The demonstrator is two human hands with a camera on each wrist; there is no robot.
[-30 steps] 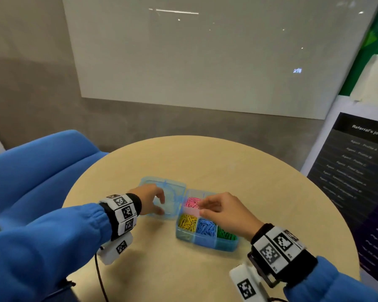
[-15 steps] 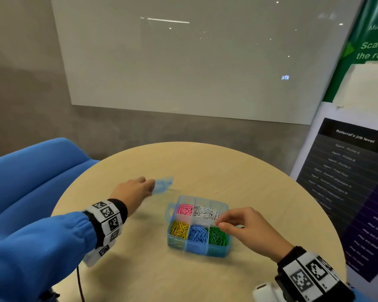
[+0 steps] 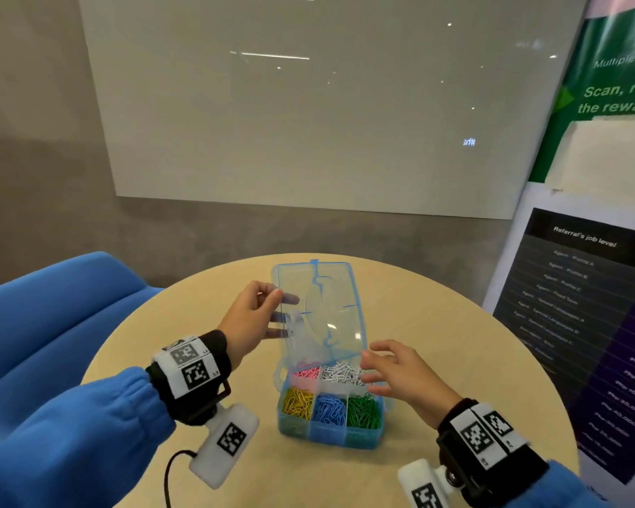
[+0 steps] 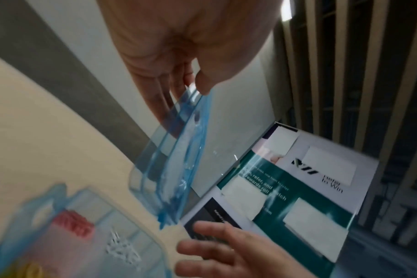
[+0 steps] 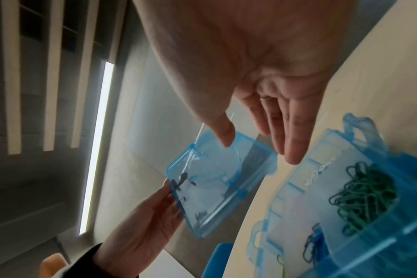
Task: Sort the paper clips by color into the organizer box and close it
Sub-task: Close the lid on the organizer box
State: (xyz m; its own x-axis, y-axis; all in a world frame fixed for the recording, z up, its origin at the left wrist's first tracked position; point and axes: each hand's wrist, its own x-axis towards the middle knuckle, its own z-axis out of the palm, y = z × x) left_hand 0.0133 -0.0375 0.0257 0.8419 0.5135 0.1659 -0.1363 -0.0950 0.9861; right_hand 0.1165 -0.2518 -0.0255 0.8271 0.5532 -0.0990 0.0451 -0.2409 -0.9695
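Observation:
The blue organizer box point(image 3: 330, 434) stands open on the round table, its compartments holding pink point(image 3: 306, 372), white point(image 3: 341, 372), yellow point(image 3: 298, 402), blue point(image 3: 329, 408) and green point(image 3: 363, 410) paper clips. My left hand point(image 3: 252, 317) pinches the left edge of the clear blue lid point(image 3: 319, 309), thumb in front and fingers behind, and holds it upright above the box's far side. The lid point(image 4: 179, 150) point(image 5: 217, 178) is detached from the box. My right hand point(image 3: 396, 372) hovers open over the box's right side, fingers spread toward the lid's lower corner, holding nothing.
The round wooden table point(image 3: 437, 324) carries only the box. A blue sofa point(image 3: 52, 324) is on the left. A whiteboard point(image 3: 308, 104) hangs behind, and poster stands point(image 3: 583, 306) are on the right.
My left hand has lifted the lid off the table at the left and swung it up over the box. My right hand has let go of the box's edge and opened.

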